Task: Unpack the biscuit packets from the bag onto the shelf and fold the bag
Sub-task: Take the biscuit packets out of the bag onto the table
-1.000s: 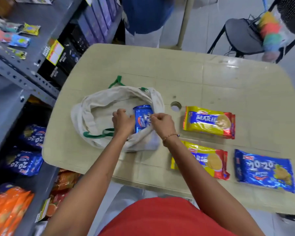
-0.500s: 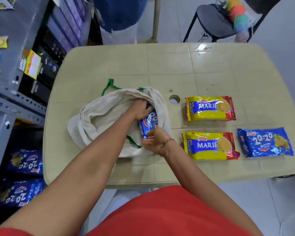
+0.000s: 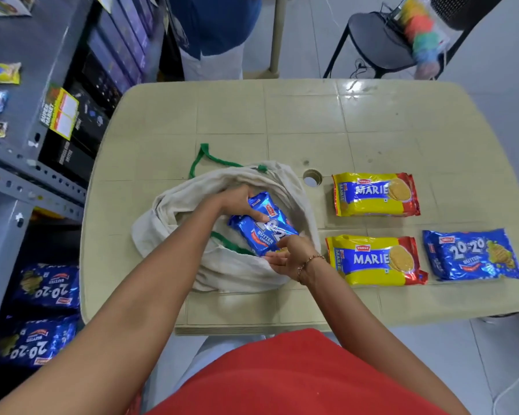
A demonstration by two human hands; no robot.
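My left hand (image 3: 239, 203) grips the far end of a blue packet (image 3: 264, 227) that sits in the mouth of the bag (image 3: 222, 265), fingers laid over its top. My right hand (image 3: 288, 256) is at the near end, fingers loosely curled on the corner; whether it truly pinches the wrapper or just steadies it, I cannot tell. The packet's long axis runs diagonally, from far-left down to near-right, so it lies between both hands, half clear of the cloth. Left hand looks the firmer hold, so I judge it does the lifting. Shelf (image 3: 27, 181) is off to my left, well apart from the bag, same side as that hand.

Packet looks glossy, crinkly foil, blue with white "BUTTER" print, flat and oblong; likely slippery. Bag is cream cloth with green handles, slumped open on the table (image 3: 237, 115).

Already out, to the right of the bag: two yellow Marie packets (image 3: 375, 194) (image 3: 375, 260) and one blue 20-20 packet (image 3: 471, 254). None of these is on the shelf yet; bag not folded.
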